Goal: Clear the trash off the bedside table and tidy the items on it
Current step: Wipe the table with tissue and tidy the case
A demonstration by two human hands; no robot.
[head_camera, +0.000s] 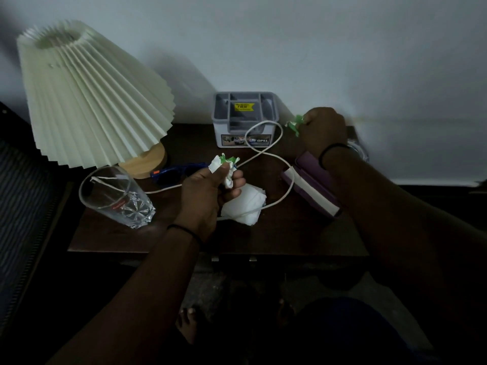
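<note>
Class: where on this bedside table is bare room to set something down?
Bare: the front strip of the table, between the glass and the purple case. Crowded: the middle, with the cable, tissue and organizer.

Both forearms are bare, with no sleeves in sight. A thin black band circles the wrist of the left hand (pixel 208 191), and a like black band circles the wrist of the right hand (pixel 322 130). Bare toes show below, on the floor.
</note>
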